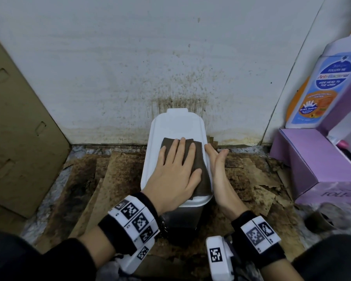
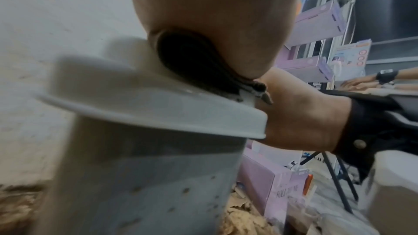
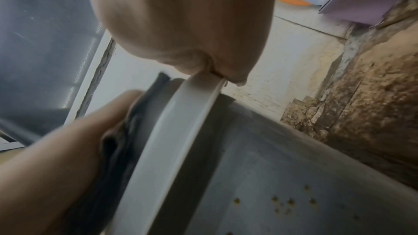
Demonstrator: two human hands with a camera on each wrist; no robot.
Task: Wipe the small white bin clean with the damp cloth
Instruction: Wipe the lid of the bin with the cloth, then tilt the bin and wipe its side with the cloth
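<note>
Head view: a small white bin (image 1: pixel 175 128) stands at centre against a stained white wall (image 1: pixel 109 67), its lid closed. The left hand (image 1: pixel 174 175) lies flat on the lid, fingers straight and spread, pressing a dark brown cloth (image 1: pixel 201 159) onto it. At three o'clock of the bin, the right hand (image 1: pixel 221 169) rests edge-on against the lid's rim, fingers straight, grasping nothing. A purple box (image 1: pixel 316 163) and a wash bottle (image 1: pixel 320 88) sit further toward three o'clock; flat cardboard (image 1: pixel 22 118) leans at nine o'clock.

Left wrist view: the palm presses the folded cloth (image 2: pixel 192 60) on the lid (image 2: pixel 158 110); the bin's grey side shows brown specks.

Right wrist view: the palm meets the white rim (image 3: pixel 172 140); the cloth (image 3: pixel 126 140) lies at nine o'clock of it under the left hand's fingers (image 3: pixel 101 113).
</note>
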